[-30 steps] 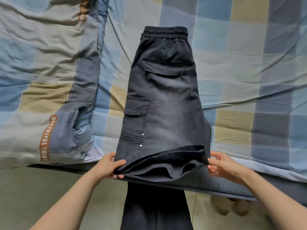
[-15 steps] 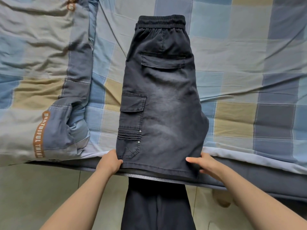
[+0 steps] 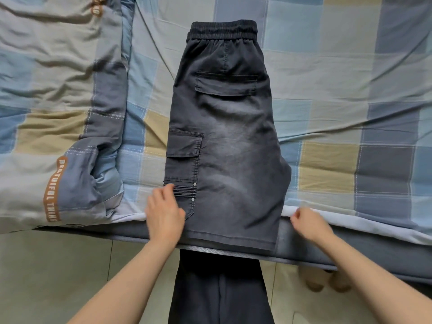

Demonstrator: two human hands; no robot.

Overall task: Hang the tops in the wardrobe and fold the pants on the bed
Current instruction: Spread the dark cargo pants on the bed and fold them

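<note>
Dark pants (image 3: 224, 141) hide left hand's (image 3: 164, 212) fingertips.

We had one head-worn view, looking steeply down at the bed's (image 3: 350, 85) near edge, close, floor (image 3: 58, 277) along the frame's bottom.

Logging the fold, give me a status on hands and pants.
Left hand flat on pants, left edge. Right hand loosely curled, off cloth. Pants folded lengthwise, hem overhanging bed edge. Nothing in the way.
</note>
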